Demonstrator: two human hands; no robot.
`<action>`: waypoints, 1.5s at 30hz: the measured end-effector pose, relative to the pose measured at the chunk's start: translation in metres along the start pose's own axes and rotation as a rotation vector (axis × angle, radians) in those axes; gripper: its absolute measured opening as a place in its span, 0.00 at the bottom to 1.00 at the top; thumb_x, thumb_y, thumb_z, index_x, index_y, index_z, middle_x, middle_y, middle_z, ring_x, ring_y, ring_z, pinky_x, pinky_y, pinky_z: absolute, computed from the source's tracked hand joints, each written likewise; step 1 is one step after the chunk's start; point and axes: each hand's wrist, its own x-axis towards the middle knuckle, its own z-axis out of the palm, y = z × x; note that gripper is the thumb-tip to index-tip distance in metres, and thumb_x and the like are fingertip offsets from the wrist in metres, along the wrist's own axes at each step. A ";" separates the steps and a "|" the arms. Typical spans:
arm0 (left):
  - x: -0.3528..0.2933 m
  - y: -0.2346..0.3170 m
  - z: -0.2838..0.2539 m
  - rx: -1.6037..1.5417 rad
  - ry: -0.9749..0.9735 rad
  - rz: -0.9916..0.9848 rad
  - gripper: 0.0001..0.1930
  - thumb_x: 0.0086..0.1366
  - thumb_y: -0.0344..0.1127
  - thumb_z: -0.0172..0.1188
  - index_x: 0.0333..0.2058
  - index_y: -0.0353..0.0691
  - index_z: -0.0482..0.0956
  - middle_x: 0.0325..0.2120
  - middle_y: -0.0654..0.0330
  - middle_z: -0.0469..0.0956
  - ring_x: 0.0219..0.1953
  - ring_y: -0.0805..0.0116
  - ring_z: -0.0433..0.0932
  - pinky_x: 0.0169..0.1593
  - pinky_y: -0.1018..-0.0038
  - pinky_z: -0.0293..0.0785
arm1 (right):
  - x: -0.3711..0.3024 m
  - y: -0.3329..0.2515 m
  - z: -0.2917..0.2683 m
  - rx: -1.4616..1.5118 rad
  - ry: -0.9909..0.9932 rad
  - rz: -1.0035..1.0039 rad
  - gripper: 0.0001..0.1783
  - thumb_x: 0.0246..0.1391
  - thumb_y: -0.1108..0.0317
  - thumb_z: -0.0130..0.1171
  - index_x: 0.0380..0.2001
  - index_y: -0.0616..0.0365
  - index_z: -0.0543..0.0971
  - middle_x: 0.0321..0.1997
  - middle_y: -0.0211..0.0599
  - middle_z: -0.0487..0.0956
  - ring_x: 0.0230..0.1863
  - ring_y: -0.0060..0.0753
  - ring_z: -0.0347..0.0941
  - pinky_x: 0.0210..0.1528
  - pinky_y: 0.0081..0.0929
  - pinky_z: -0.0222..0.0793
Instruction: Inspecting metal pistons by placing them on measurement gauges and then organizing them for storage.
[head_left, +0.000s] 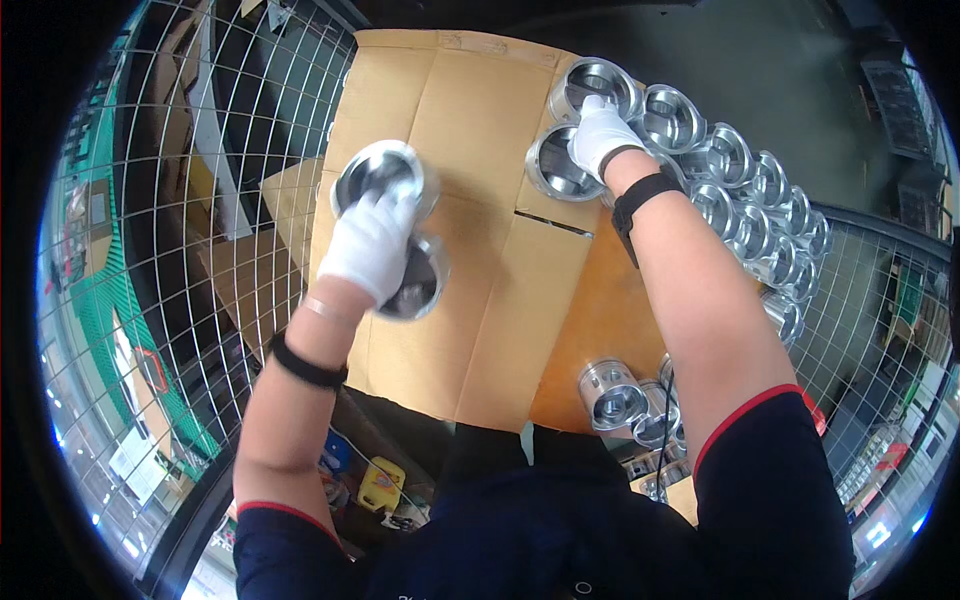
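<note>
My left hand [372,245], in a white glove, is closed on a shiny metal piston [385,163] over the left side of the cardboard sheet [480,130]. Its fingers reach into the piston's open end, slightly blurred. A second piston [428,278] sits beside the palm, partly covered by the hand; whether it is gripped too is unclear. My right hand [604,132], also gloved, has its fingers curled at the adjoining rims of a far piston [590,82] and a nearer piston [556,165]. Both show their hollow ends upward.
Several more pistons [728,155] stand packed together along the right side. Another group of pistons [610,395] is near the brown board's [590,320] front edge. Wire mesh [240,130] borders the left side. A yellow container [381,485] lies below the table edge.
</note>
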 end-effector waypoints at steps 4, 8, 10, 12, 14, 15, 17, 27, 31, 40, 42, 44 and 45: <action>0.095 -0.002 -0.009 0.195 -0.094 0.190 0.18 0.56 0.29 0.57 0.47 0.37 0.70 0.37 0.53 0.77 0.44 0.56 0.76 0.45 0.67 0.75 | -0.001 -0.003 0.002 -0.047 -0.004 0.055 0.27 0.59 0.68 0.49 0.62 0.60 0.64 0.67 0.60 0.64 0.63 0.60 0.68 0.63 0.48 0.68; 0.165 0.006 -0.016 0.223 -0.018 0.243 0.16 0.54 0.28 0.59 0.43 0.38 0.73 0.35 0.55 0.79 0.40 0.58 0.79 0.39 0.66 0.79 | -0.006 -0.008 -0.001 -0.039 -0.017 0.053 0.26 0.62 0.68 0.46 0.63 0.58 0.64 0.68 0.60 0.63 0.64 0.60 0.68 0.63 0.48 0.69; 0.191 0.005 -0.003 0.356 -0.034 0.259 0.17 0.54 0.27 0.58 0.45 0.38 0.73 0.36 0.55 0.79 0.40 0.59 0.79 0.38 0.67 0.79 | -0.007 -0.010 -0.003 -0.020 0.002 0.048 0.24 0.64 0.67 0.43 0.62 0.58 0.65 0.65 0.59 0.67 0.62 0.59 0.69 0.62 0.47 0.69; 0.203 0.009 0.007 0.370 -0.087 0.249 0.18 0.54 0.27 0.58 0.46 0.37 0.72 0.36 0.55 0.78 0.40 0.59 0.79 0.38 0.68 0.79 | -0.007 -0.013 -0.007 -0.002 -0.031 0.040 0.23 0.65 0.66 0.41 0.61 0.57 0.66 0.64 0.57 0.69 0.62 0.58 0.70 0.62 0.47 0.70; 0.215 0.012 0.013 0.384 -0.132 0.237 0.19 0.54 0.26 0.58 0.47 0.37 0.71 0.36 0.55 0.78 0.40 0.59 0.79 0.38 0.68 0.80 | -0.004 -0.012 -0.002 0.023 -0.002 0.079 0.23 0.66 0.65 0.39 0.62 0.56 0.67 0.64 0.57 0.68 0.61 0.58 0.71 0.62 0.47 0.70; 0.218 0.010 0.020 0.382 -0.116 0.240 0.21 0.53 0.25 0.59 0.48 0.37 0.71 0.37 0.54 0.78 0.40 0.59 0.79 0.38 0.69 0.80 | -0.002 -0.010 -0.002 0.026 0.007 0.063 0.23 0.66 0.64 0.38 0.62 0.56 0.66 0.65 0.57 0.68 0.62 0.58 0.70 0.62 0.47 0.70; 0.216 0.012 0.026 0.371 -0.017 0.317 0.24 0.53 0.25 0.59 0.50 0.37 0.68 0.37 0.53 0.77 0.39 0.59 0.79 0.38 0.68 0.80 | -0.001 -0.007 -0.001 0.023 0.012 0.057 0.24 0.66 0.64 0.37 0.63 0.56 0.66 0.66 0.57 0.67 0.62 0.59 0.70 0.62 0.47 0.70; 0.220 0.027 0.032 0.382 -0.092 0.244 0.23 0.54 0.26 0.60 0.50 0.36 0.68 0.39 0.53 0.77 0.40 0.59 0.79 0.39 0.70 0.80 | 0.008 -0.001 0.010 0.038 0.002 0.103 0.24 0.66 0.65 0.39 0.62 0.58 0.66 0.66 0.59 0.66 0.63 0.60 0.69 0.63 0.47 0.68; 0.221 0.025 0.032 0.349 -0.053 0.219 0.24 0.54 0.28 0.61 0.50 0.36 0.68 0.40 0.50 0.78 0.43 0.56 0.79 0.42 0.68 0.80 | 0.012 -0.003 0.014 0.028 -0.006 0.119 0.24 0.66 0.65 0.40 0.63 0.60 0.66 0.66 0.60 0.67 0.63 0.61 0.69 0.63 0.48 0.68; 0.160 0.065 0.005 -0.095 0.256 0.189 0.34 0.54 0.33 0.68 0.60 0.41 0.67 0.54 0.49 0.74 0.55 0.48 0.74 0.58 0.62 0.73 | -0.073 0.032 -0.017 0.008 0.320 -0.314 0.27 0.53 0.66 0.58 0.57 0.59 0.70 0.55 0.56 0.75 0.54 0.60 0.74 0.55 0.42 0.73; 0.094 0.080 0.004 -0.322 0.306 0.083 0.28 0.58 0.32 0.65 0.58 0.41 0.69 0.54 0.49 0.75 0.53 0.47 0.75 0.57 0.60 0.73 | -0.141 0.073 -0.024 0.569 0.445 -0.870 0.19 0.57 0.79 0.53 0.53 0.58 0.71 0.41 0.36 0.72 0.39 0.29 0.68 0.43 0.25 0.68; 0.023 0.116 0.018 -0.360 0.110 0.105 0.25 0.60 0.29 0.61 0.57 0.40 0.71 0.53 0.49 0.75 0.52 0.48 0.76 0.56 0.60 0.74 | -0.196 0.110 -0.034 0.238 0.306 -0.300 0.24 0.51 0.66 0.61 0.51 0.60 0.72 0.50 0.55 0.77 0.51 0.58 0.73 0.53 0.41 0.72; 0.001 0.149 0.016 -0.399 0.012 0.238 0.24 0.60 0.28 0.61 0.56 0.40 0.72 0.52 0.50 0.76 0.52 0.49 0.76 0.56 0.60 0.73 | -0.213 0.161 -0.008 0.229 0.675 -0.469 0.19 0.54 0.67 0.60 0.48 0.60 0.74 0.45 0.53 0.78 0.49 0.56 0.74 0.50 0.41 0.72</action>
